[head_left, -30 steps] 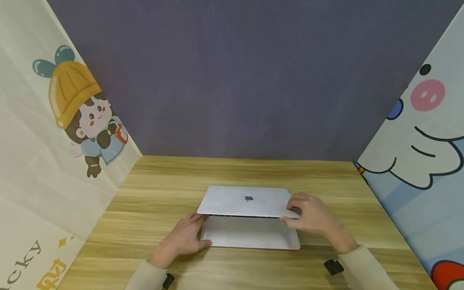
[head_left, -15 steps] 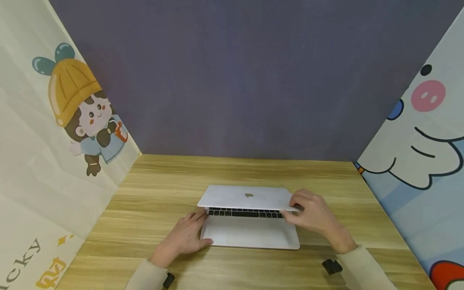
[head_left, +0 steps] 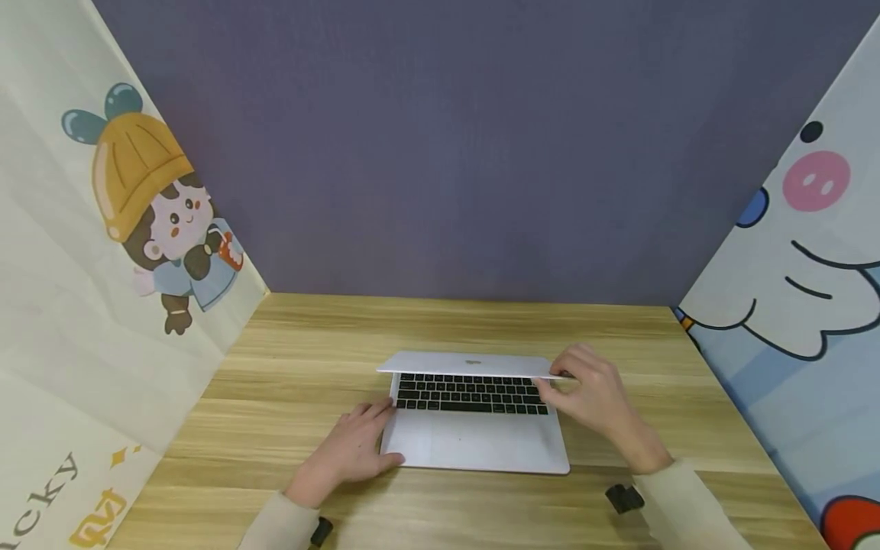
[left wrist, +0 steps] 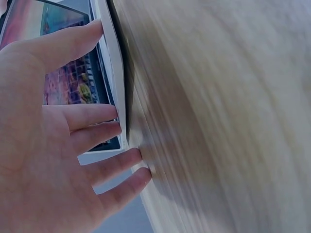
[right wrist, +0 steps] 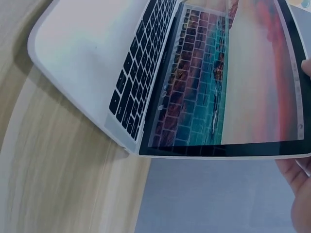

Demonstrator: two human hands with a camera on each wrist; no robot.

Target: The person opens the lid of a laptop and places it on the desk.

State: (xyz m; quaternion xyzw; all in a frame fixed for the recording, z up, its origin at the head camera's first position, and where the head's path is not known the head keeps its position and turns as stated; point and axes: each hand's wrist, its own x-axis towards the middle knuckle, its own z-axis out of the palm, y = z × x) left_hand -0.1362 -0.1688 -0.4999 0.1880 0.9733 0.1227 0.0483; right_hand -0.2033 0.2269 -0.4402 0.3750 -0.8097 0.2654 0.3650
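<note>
See in right wrist view a glossy, black-bordered screen [right wrist: 265, 73], lit in red and cream, with keys mirrored across it; lost from the head view behind the silver lid [head_left: 433, 362], partly raised and tilted. Get from the head view the wider setting: thin silver metal laptop [head_left: 477, 447] on the middle of a pale, wood-grained table [head_left: 330, 336]. See palm side of the left hand [head_left: 351, 444] only from its own wrist, with thumb and palm blocking much of the screen there.

Note around: plain grey-purple panel [head_left: 467, 153] upright behind the table; yellow-hatted cartoon child [head_left: 172, 206] on pale sheeting to the left; pink-snouted white cartoon [head_left: 816, 181] to the right. Find the black-keyed keyboard [head_left: 467, 393] bared toward the near side, farthest part covered by the lid.

Left hand: see fingers spread wide, touching laptop's left side, gripping nothing; thumb at the near corner. Right hand [head_left: 587, 388]: see bent fingers above and thumb below, pinching the lid's right corner narrowly. Note cream sleeves [head_left: 687, 500] reaching in from the near side.
</note>
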